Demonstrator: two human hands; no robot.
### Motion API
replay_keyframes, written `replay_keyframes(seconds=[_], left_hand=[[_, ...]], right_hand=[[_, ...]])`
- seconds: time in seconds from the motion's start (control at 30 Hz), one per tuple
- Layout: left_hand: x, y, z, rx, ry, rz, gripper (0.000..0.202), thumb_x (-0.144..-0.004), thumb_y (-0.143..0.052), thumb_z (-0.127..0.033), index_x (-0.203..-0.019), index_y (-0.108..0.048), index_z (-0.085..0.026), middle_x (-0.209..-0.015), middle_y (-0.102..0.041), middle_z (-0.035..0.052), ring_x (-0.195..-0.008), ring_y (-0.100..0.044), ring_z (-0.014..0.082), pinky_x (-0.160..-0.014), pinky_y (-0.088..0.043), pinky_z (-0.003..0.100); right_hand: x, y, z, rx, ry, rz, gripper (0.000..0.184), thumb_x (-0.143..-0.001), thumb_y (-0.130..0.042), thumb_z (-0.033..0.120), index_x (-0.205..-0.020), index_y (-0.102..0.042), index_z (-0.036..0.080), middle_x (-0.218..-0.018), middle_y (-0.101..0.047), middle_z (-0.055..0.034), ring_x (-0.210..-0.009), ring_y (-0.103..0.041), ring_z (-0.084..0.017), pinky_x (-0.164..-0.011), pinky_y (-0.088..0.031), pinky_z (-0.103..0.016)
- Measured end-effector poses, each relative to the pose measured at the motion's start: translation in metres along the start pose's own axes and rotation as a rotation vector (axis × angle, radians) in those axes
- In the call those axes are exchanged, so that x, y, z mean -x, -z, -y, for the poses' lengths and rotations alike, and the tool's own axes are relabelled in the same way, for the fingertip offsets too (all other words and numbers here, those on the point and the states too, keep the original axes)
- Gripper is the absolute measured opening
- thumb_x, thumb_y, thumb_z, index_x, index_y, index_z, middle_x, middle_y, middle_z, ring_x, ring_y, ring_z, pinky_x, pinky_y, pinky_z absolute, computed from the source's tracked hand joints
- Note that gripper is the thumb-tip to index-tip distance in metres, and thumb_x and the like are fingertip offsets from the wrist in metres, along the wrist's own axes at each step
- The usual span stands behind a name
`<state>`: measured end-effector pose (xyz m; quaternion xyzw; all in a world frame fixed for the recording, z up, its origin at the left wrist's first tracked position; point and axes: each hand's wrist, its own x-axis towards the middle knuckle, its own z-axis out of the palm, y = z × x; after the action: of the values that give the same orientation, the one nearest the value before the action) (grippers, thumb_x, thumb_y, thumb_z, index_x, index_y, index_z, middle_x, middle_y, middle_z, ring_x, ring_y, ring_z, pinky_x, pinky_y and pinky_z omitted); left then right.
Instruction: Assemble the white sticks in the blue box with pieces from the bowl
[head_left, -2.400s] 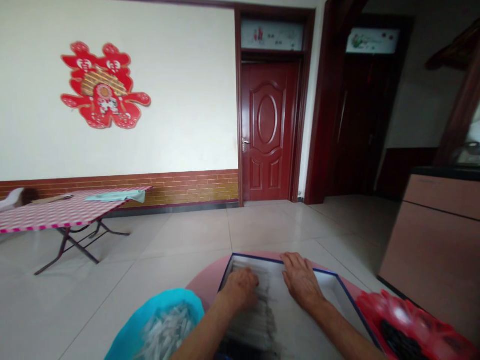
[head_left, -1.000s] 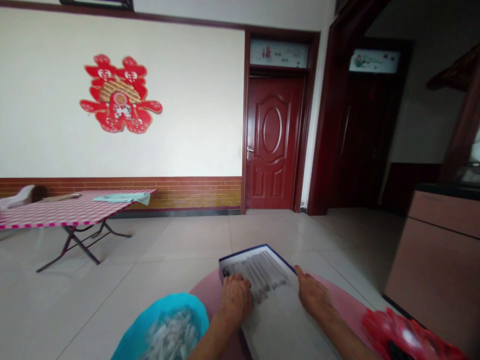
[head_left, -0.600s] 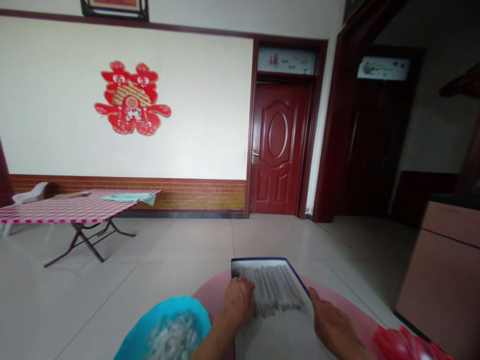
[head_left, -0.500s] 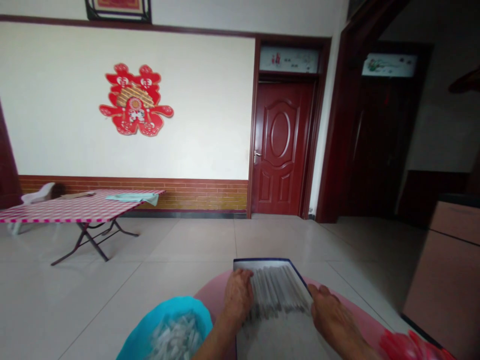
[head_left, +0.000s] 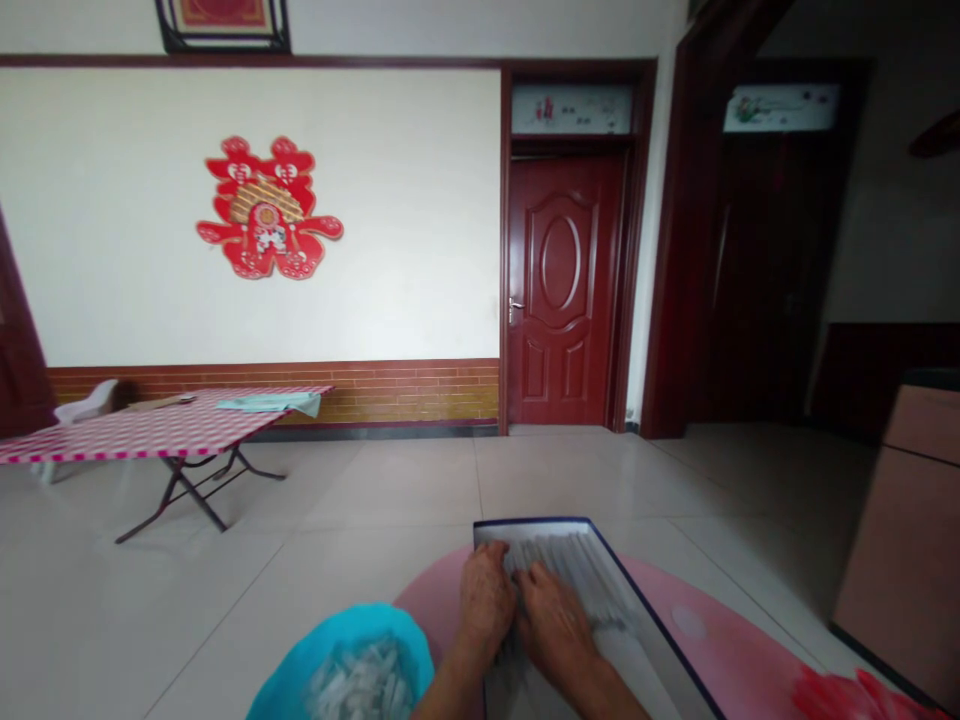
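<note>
A shallow, dark-rimmed box (head_left: 670, 655) stands on a pink round surface, with a row of thin grey-white sticks (head_left: 581, 570) lying side by side in its far part. My left hand (head_left: 487, 595) is by the box's left wall, its fingers curled down over the left end of the row. Close against it, my right hand (head_left: 553, 620) has bent fingers pressed at the same sticks. My hands hide the fingertips and the sticks under them. Left of the box, a turquoise basin (head_left: 281, 672) holds many short whitish pieces (head_left: 367, 680), slightly blurred.
The pink round surface (head_left: 739, 640) extends to the right, with something red (head_left: 847, 695) at its near edge. A low folding table (head_left: 150, 430) with a checked cover stands at the left. A pinkish cabinet (head_left: 900, 560) is at the right; a red door (head_left: 562, 290) is behind.
My right hand has left the box's right rim and moved left, over the sticks beside my left hand. My left hand stays at the left end of the row. The view has shifted slightly.
</note>
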<state>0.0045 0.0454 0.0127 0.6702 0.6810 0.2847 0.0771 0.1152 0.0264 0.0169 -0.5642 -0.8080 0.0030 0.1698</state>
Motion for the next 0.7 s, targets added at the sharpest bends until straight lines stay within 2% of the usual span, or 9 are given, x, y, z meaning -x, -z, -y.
replay_keyframes(seconds=[0.13,0.3,0.53,0.7], left_hand=[[0.002,0.006,-0.004,-0.027,-0.019,0.039,0.039,-0.082,-0.04,-0.009,-0.113,-0.063,-0.015,-0.108,-0.067,0.0099,-0.104,-0.058,0.0204,-0.094,-0.04,0.029],[0.002,0.009,-0.003,-0.089,-0.067,0.114,0.034,-0.083,-0.04,-0.012,-0.102,-0.069,-0.016,-0.1,-0.069,0.0112,-0.097,-0.06,0.0237,-0.089,-0.042,0.032],[0.002,0.006,-0.002,-0.149,-0.077,0.105,0.036,-0.083,-0.038,-0.009,-0.103,-0.067,-0.018,-0.101,-0.068,0.0096,-0.097,-0.06,0.024,-0.087,-0.043,0.033],[0.002,0.005,-0.004,-0.164,-0.075,0.113,0.038,-0.085,-0.035,-0.009,-0.109,-0.064,-0.017,-0.106,-0.067,0.0111,-0.1,-0.06,0.0244,-0.087,-0.043,0.035]], right_hand=[[0.0,-0.007,-0.004,0.069,0.014,0.014,0.031,-0.084,-0.038,0.012,-0.094,-0.066,0.019,-0.098,-0.065,-0.0111,-0.087,-0.062,-0.023,-0.077,-0.044,-0.031],[0.0,-0.007,-0.018,0.038,0.009,0.009,0.035,-0.081,-0.037,0.006,-0.097,-0.064,0.021,-0.095,-0.065,-0.0085,-0.089,-0.063,-0.021,-0.078,-0.045,-0.028],[-0.003,0.006,-0.029,0.047,-0.132,-0.007,0.042,-0.084,-0.032,0.005,-0.111,-0.06,0.018,-0.106,-0.063,-0.01,-0.092,-0.063,-0.019,-0.078,-0.046,-0.025],[-0.004,0.004,-0.038,0.033,-0.166,-0.101,0.043,-0.084,-0.028,0.002,-0.108,-0.061,0.017,-0.104,-0.063,-0.0098,-0.096,-0.062,-0.017,-0.083,-0.044,-0.023]])
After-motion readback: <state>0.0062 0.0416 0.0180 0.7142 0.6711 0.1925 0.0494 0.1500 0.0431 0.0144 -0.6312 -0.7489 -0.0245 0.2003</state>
